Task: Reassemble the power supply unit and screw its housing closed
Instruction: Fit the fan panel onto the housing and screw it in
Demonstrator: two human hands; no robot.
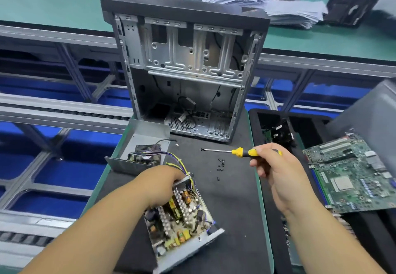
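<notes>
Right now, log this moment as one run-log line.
left hand: grips open grey power supply base | right hand: holds yellow-black screwdriver | grey cover with fan: off | black screws: loose on mat

Screwdriver in right hand

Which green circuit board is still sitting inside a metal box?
The small crowded board under the left hand sits in an open metal box. The big green board at the right lies bare, out of any box.
</notes>
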